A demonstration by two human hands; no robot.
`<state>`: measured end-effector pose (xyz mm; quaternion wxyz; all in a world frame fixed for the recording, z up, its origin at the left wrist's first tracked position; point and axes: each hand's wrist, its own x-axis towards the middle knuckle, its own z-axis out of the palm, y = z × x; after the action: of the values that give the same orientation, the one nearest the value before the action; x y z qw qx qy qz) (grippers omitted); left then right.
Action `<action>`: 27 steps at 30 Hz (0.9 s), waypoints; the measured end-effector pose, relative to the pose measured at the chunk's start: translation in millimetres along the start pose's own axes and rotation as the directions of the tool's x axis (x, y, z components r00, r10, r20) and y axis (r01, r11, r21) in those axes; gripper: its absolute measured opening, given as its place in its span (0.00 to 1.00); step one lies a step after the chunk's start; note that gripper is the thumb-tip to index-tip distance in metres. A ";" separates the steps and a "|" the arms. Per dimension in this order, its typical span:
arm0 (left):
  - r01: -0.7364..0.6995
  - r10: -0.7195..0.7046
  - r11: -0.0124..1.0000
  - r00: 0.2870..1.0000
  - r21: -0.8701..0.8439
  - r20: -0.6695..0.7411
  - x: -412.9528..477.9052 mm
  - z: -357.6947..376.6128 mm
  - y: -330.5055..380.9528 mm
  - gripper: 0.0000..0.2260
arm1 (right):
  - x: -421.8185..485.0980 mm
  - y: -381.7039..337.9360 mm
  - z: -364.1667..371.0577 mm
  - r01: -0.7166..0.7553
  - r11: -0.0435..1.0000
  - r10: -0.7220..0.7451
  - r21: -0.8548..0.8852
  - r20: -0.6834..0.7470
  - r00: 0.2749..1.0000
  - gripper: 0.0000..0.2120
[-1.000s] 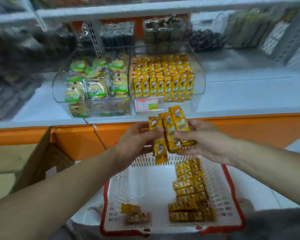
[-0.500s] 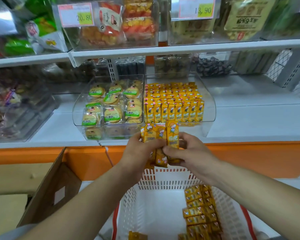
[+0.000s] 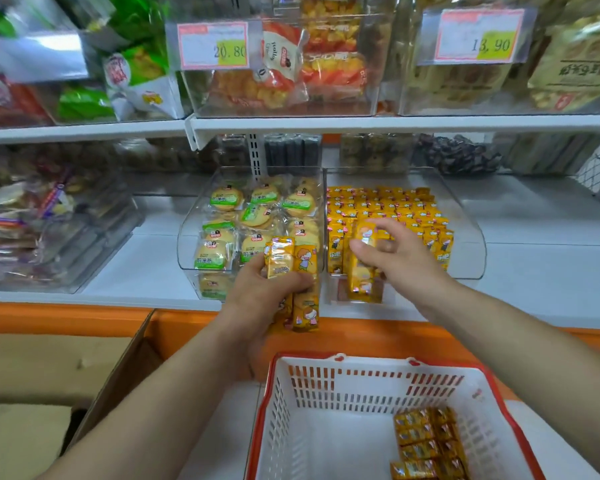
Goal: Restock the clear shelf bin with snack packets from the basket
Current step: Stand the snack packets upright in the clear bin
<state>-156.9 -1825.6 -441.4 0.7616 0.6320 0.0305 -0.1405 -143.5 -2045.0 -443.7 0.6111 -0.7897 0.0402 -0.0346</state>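
Cardboard box [image 3: 125, 368] far L, under the orange shelf edge. White shelf [image 3: 146, 271] carries clear bins. L hand [image 3: 257, 299] grips two snack packets [image 3: 293, 265] in front of the cake bin [image 3: 191, 237]. R hand [image 3: 402, 261], apart from L, pinches a single packet [image 3: 361, 282] at the front of the clear shelf bin [image 3: 468, 244], which is part-filled w/ the same. Below R: basket [image 3: 343, 358], spare packets [image 3: 426, 441] in its R corner.

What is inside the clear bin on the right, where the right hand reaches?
Rows of yellow snack packets stand in the clear bin. The right hand, pinching one packet, covers part of the front rows, so what lies under it cannot be seen.
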 end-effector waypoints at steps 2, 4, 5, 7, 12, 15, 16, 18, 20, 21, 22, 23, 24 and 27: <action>-0.016 0.017 1.000 1.000 0.013 -0.021 4.7 -8.1 2.1 0.16 | 27.1 1.3 -2.0 0.044 0.997 -0.048 -0.068 -0.067 0.997 0.22; -0.033 0.034 0.999 0.999 0.026 -0.036 9.5 -13.2 2.4 0.16 | 51.6 5.4 0.3 0.070 0.979 -0.087 -0.190 -0.082 0.993 0.22; -0.040 0.042 0.999 0.998 0.031 -0.040 11.7 -14.7 2.2 0.17 | 62.2 8.2 2.3 0.092 0.952 -0.120 -0.291 -0.077 0.990 0.23; -0.047 0.049 0.998 0.998 0.032 -0.040 16.5 -16.4 1.3 0.17 | 78.4 12.7 7.5 0.137 0.868 -0.175 -0.477 -0.037 0.984 0.24; -0.053 0.055 0.998 0.998 0.046 -0.037 25.8 -18.1 -2.0 0.17 | 100.3 23.0 23.5 0.176 0.690 -0.206 -0.702 0.043 0.978 0.25; -0.056 0.058 0.997 0.997 0.048 -0.043 30.3 -18.4 -2.8 0.18 | 104.5 25.9 29.2 0.186 0.624 -0.210 -0.759 0.067 0.975 0.24; -0.055 0.057 0.997 0.997 0.047 -0.046 31.3 -18.2 -2.9 0.18 | 105.3 26.7 30.3 0.175 0.629 -0.192 -0.758 0.067 0.979 0.24; -0.054 0.056 0.997 0.997 0.047 -0.045 32.6 -17.2 -3.4 0.18 | 104.9 28.2 31.5 0.140 0.660 -0.152 -0.739 0.051 0.987 0.24; -0.058 0.059 0.997 0.998 0.044 -0.037 33.3 -16.0 -4.0 0.18 | 104.1 30.8 30.2 0.123 0.691 -0.131 -0.713 0.043 0.990 0.24; -0.061 0.063 0.997 0.997 0.044 -0.035 33.2 -15.4 -4.0 0.19 | 103.3 32.8 28.8 0.127 0.698 -0.128 -0.705 0.051 0.990 0.24; -0.064 0.066 0.997 0.997 0.047 -0.033 32.9 -14.7 -3.7 0.19 | 102.5 35.1 26.9 0.135 0.702 -0.127 -0.699 0.064 0.990 0.24; -0.065 0.067 0.997 0.997 0.050 -0.030 32.7 -13.9 -3.5 0.19 | 101.1 37.2 24.7 0.142 0.712 -0.120 -0.688 0.080 0.990 0.25; -0.065 0.067 0.997 0.997 0.050 -0.027 32.3 -13.0 -3.2 0.19 | 99.4 38.2 22.2 0.141 0.729 -0.103 -0.669 0.096 0.990 0.27; -0.062 0.063 0.997 0.998 0.039 -0.026 30.2 -9.8 -2.2 0.19 | 88.8 30.8 12.9 0.103 0.795 -0.032 -0.598 0.127 0.991 0.32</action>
<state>-127.2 -1821.8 -452.3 0.7530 0.6488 0.0184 -0.1084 -54.5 -2049.7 -476.3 0.3274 -0.9448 -0.0130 0.0020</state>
